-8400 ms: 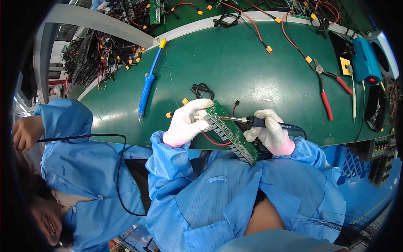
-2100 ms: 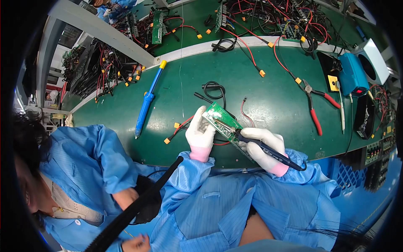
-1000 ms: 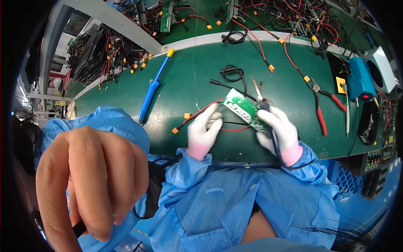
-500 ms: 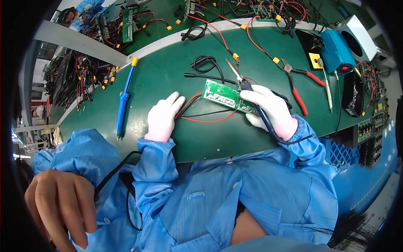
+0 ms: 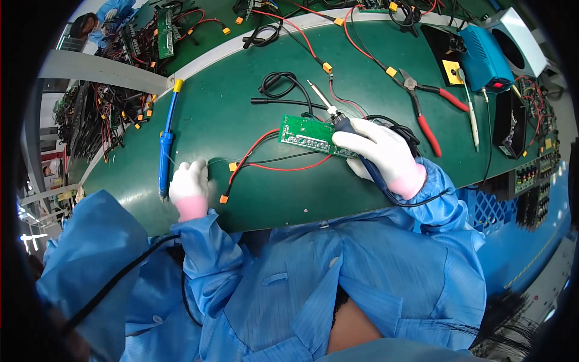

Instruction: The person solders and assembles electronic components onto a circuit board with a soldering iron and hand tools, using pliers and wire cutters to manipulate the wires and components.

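Observation:
My right hand [image 5: 383, 154], in a white glove, is closed around the dark handle of a soldering iron [image 5: 340, 119]. The iron's tip points up and left, above the bench. Under those fingers lies a green circuit board [image 5: 306, 132], its right end partly hidden by the hand. Red and black leads with yellow connectors [image 5: 224, 198] run from the board to the left. My left hand [image 5: 190, 183], gloved too, has its fingers curled together beside a blue desoldering pump [image 5: 166, 148]. A thin strand of wire [image 5: 218, 160] shows at its fingers; their grip is partly hidden.
Red-handled pliers [image 5: 422, 111] lie right of the board, near a white-handled tool [image 5: 471, 114] and a blue soldering station [image 5: 486, 67]. Black cables [image 5: 280, 90] lie behind the board. Wired boards [image 5: 166, 33] crowd the far left. Another person's blue sleeve [image 5: 90, 241] is at lower left.
My left hand has moved left from the board's leads toward the pump, its fingers curling in. The right hand still holds the iron over the board. The bare hand at lower left has dropped away.

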Motion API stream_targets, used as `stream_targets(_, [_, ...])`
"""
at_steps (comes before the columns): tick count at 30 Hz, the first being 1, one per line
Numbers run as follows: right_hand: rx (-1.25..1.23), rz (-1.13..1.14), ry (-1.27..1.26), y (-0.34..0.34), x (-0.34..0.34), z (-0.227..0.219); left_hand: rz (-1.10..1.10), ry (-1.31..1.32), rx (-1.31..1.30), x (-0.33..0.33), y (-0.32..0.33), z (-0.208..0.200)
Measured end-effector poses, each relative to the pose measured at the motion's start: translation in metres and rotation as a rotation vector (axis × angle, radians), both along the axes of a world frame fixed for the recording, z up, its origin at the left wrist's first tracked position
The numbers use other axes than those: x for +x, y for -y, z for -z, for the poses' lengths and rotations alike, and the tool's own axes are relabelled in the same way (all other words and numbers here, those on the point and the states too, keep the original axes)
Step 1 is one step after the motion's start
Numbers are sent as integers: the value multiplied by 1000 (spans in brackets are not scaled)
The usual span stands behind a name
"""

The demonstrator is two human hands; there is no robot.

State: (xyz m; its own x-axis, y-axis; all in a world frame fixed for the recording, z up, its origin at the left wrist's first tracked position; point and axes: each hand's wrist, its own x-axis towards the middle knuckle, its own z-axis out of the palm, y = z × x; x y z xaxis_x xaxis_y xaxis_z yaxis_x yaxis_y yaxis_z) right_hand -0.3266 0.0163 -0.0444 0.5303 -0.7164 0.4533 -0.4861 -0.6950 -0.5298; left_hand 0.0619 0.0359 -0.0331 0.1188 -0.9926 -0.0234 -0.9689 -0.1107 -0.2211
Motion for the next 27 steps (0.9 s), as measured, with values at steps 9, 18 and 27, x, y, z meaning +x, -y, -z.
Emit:
stream_targets(9, [2,-9,21,1,1,0,-203,62,-154,26,-4,1])
stream_targets(18, [4,-47,21,-1,7,-1,-25,-848,-247,-5,-25,-23])
stream_targets(27, [-56,74,195,-12,7,-24,87,-983,-15,-77,-44,-50])
